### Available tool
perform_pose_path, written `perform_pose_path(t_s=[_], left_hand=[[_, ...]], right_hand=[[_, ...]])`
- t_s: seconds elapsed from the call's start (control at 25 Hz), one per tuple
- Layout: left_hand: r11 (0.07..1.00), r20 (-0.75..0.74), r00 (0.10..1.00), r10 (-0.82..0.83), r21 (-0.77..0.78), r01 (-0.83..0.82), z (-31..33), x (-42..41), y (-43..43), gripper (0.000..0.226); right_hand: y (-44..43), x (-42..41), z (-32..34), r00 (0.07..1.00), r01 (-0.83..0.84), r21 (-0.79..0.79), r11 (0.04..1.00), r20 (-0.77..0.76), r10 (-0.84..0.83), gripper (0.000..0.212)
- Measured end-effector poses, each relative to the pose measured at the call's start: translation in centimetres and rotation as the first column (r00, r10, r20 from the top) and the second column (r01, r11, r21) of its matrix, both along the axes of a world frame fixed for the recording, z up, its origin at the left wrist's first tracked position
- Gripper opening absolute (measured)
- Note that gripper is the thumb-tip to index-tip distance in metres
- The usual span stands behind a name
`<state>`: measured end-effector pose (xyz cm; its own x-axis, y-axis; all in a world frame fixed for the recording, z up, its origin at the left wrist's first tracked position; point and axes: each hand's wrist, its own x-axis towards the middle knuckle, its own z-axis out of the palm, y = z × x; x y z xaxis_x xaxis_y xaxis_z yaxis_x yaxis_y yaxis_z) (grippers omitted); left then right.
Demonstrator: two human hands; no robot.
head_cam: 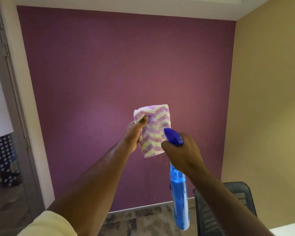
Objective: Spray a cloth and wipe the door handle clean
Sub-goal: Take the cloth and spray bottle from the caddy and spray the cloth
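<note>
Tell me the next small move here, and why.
Probably squeeze the trigger: the right hand grips the spray bottle, its nozzle pointing at the folded cloth held up close by the left hand. The door handle is not in view.

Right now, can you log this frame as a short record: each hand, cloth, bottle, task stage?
left hand: grips folded zigzag cloth, held up before the purple wall
right hand: grips blue spray bottle at its neck
nozzle: points at the cloth
door handle: not in view
stage: spraying; wiping not yet begun
</note>
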<state>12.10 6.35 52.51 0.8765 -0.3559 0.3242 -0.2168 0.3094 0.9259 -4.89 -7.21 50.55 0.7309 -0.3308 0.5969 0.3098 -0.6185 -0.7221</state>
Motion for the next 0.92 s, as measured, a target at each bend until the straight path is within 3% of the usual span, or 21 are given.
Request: perform_pose_path(t_s=[0.16,0.56,0.92], left_hand=[[1.000,0.003,1.000,0.001,0.004,-0.001,0.1,0.1,0.0,0.049],[0.998,0.014,0.999,-0.046,0.031,0.046,-0.8,0.0,0.1,0.063],[0.996,0.001,0.997,-0.081,0.026,0.081,-1.4,0.1,-0.5,0.060]], right_hand=[[-0.2,0.2,-0.3,1.000,-0.004,0.016,1.000,0.003,0.004,0.026],[-2.1,0.4,2.9,0.992,0.062,-0.063,0.996,0.112,-0.055,0.014],[-3.7,0.6,1.9,0.995,0.093,0.033,0.995,0.034,-0.094,0.040]])
